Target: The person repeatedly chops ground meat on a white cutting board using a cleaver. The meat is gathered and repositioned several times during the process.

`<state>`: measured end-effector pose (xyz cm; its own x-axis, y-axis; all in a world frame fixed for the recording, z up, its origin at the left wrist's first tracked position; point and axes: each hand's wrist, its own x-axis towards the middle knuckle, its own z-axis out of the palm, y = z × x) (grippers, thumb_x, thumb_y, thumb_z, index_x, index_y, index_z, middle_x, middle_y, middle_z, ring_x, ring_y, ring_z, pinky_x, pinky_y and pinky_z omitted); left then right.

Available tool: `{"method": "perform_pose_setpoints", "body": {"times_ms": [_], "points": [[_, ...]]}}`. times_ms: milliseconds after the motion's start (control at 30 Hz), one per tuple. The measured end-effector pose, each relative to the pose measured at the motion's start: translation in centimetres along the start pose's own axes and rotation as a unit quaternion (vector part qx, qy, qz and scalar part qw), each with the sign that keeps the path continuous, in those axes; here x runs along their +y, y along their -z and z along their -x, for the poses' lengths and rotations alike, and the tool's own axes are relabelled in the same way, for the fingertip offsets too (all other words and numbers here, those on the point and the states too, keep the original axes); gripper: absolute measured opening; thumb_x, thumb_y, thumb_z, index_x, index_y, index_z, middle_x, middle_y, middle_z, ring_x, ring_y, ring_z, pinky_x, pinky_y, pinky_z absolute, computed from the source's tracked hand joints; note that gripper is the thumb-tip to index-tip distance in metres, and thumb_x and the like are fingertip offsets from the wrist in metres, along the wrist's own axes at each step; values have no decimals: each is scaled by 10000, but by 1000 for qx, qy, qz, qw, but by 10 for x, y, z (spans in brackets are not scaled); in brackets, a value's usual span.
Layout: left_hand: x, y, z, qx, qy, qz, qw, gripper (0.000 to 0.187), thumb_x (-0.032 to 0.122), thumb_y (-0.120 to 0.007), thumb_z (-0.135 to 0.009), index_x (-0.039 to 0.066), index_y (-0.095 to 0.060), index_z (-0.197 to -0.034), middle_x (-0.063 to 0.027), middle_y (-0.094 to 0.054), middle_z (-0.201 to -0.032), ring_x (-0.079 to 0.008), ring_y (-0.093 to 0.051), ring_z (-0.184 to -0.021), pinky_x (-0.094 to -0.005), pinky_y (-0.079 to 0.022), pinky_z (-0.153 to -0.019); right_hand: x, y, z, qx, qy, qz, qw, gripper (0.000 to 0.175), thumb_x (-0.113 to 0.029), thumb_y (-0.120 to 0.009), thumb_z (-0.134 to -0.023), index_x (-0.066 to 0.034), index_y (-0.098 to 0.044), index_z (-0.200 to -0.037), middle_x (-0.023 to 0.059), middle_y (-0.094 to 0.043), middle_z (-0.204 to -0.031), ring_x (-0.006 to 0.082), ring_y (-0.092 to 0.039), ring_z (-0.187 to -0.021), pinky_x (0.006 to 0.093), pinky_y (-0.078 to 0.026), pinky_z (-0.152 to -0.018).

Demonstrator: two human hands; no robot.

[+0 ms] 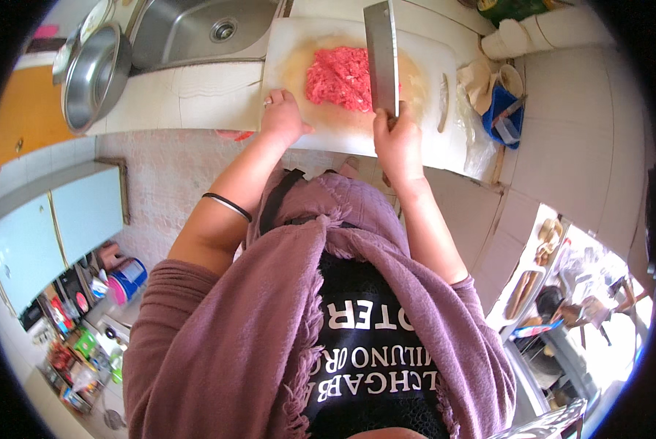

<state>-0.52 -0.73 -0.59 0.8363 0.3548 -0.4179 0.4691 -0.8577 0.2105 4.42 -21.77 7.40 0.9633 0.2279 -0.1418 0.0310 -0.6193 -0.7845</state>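
My right hand [398, 144] is closed around the handle of a cleaver [382, 57]. Its broad steel blade stands over the right part of a flat mound of minced red meat [336, 77] and hides some of it; whether it touches the meat, I cannot tell. The mound lies on a white plastic cutting board [339, 134] with wet, tinted stains round it. At the board's left edge rests my left hand [284, 116], a ring on one finger, the fingers bent at the edge and the thumb pointing towards the board's near side.
A stainless steel sink [180, 33] lies beyond the counter at upper left, with a steel bowl [94, 79] left of it. Right of the board are a crumpled clear plastic bag [473, 134] and a blue container [503, 118] against the tiled wall.
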Motion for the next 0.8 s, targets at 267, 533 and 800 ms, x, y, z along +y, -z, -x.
{"method": "perform_pose_setpoints", "body": {"times_ms": [267, 533, 800], "points": [[-13, 8, -7, -39, -95, -79, 992, 924, 425, -811, -704, -138, -397, -1309, -292, -415, -1328, -437, -443, -1246, -423, -405, -1045, -25, -5, -7, -12, -59, -10, 998, 274, -219, -536, -921, 29, -496, -1029, 298, -647, -876, 479, -627, -860, 545, -494, -760], [-7, 14, -19, -74, -152, -148, 975, 774, 441, -774, -753, -115, -513, -1225, -263, -469, -1262, -376, -530, -1148, -391, -466, -962, 2, -43, -7, 23, -142, -5, 990, 260, -217, -544, -948, 28, -467, -992, 163, -609, -677, 239, -609, -528, 378, -483, -443], [-9, 16, -23, -82, -223, -231, 943, 699, 523, -740, -753, -97, -642, -1061, -226, -557, -1111, -331, -584, -1013, -370, -491, -868, 23, -76, 15, 105, -80, 55, 990, 243, -196, -531, -942, 37, -494, -999, 208, -632, -750, 335, -633, -649, 411, -498, -575]]}}
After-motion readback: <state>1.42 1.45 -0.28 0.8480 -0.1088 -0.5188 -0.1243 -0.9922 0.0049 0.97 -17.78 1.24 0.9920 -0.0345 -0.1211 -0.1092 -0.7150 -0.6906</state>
